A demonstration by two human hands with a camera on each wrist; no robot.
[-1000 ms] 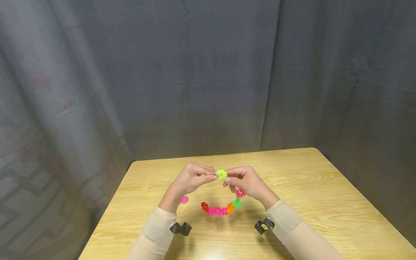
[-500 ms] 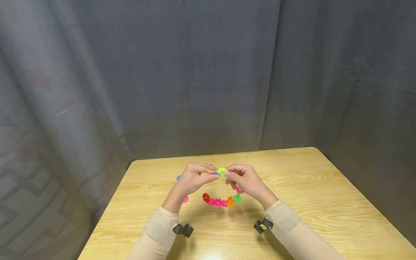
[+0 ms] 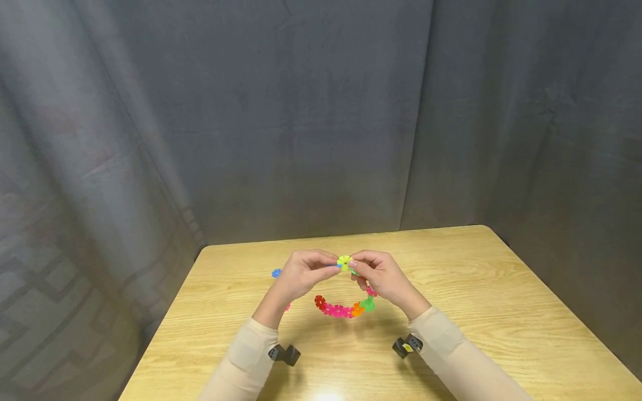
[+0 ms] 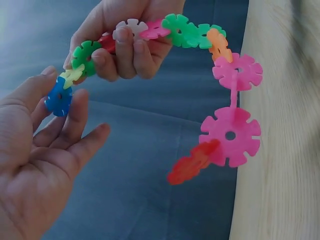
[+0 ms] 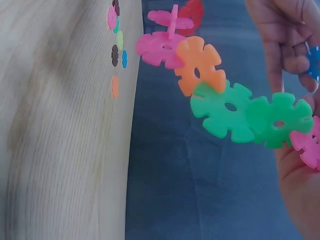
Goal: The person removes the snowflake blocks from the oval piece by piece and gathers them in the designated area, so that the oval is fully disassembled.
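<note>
Pinching a blue notched plastic disc point(image 4: 59, 97) between thumb and forefinger of the left hand point(image 3: 301, 275), other fingers hanging relaxed. Clasping, with the curled fingers of the right hand point(image 3: 381, 277), the upper end of a chain of bright notched plastic discs point(image 3: 346, 309), the rest drooping in a curve above the light wooden table point(image 3: 476, 289) without touching it. Having risen and drawn slightly farther off over the last second, both hands and chain alike, uncovering a loose blue disc point(image 3: 276, 273) on the tabletop and half-hiding a loose pink disc point(image 3: 288, 306) behind the left wrist. Now pressing blue edge against the chain's yellow-green disc point(image 3: 344, 263); judging by that contact, slotting together seemingly under way, not plainly finished. Counting along the chain in the left wrist view: one yellow-green, three green, two red, one white, one orange, four pink, one of those edge-on. Counting loose pieces: two plain from the head; several more showing edge-on by the right wrist, too small for tallying.
</note>
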